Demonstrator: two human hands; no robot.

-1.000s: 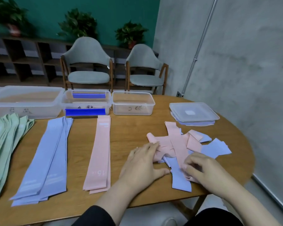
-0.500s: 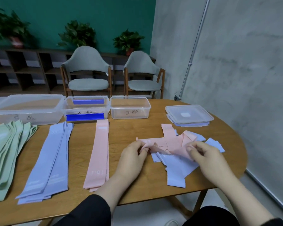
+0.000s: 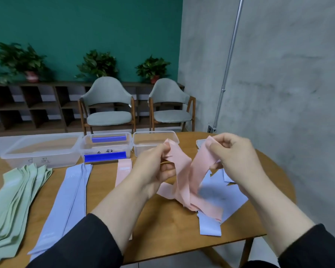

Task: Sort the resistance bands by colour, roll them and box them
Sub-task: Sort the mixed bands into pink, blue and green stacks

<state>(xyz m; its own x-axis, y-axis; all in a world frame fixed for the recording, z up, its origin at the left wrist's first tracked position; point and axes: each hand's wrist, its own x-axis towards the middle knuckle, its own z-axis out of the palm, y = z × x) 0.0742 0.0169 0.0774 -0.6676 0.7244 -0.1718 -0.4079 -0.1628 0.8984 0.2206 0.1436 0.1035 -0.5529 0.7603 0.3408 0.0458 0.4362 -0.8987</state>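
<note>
From the head camera, the left hand (image 3: 155,167) and the right hand (image 3: 234,157) are both raised above the wooden table (image 3: 162,221), each pinching one end of a pink resistance band (image 3: 184,176) between curled fingers and thumb. The band sags in a loose V between the two grips, its lower fold dropping onto a mixed heap of pink and lilac bands (image 3: 217,202) that lies just below and slightly to the right-hand side of the grip. Left of the left hand, partly hidden behind its wrist, a flat pink stack (image 3: 124,169) lies lengthwise; further left lies a lilac stack (image 3: 70,198), then a green stack (image 3: 16,202) at the table's edge. Beyond the hands stand three clear plastic boxes: a small one (image 3: 147,142) directly behind the left hand's fingertips, a middle one with blue strips (image 3: 105,147), and a large one (image 3: 41,151) furthest left. A clear lid (image 3: 200,143) peeks out behind the right hand's grip. Two grey chairs (image 3: 108,105) stand past the table.
</note>
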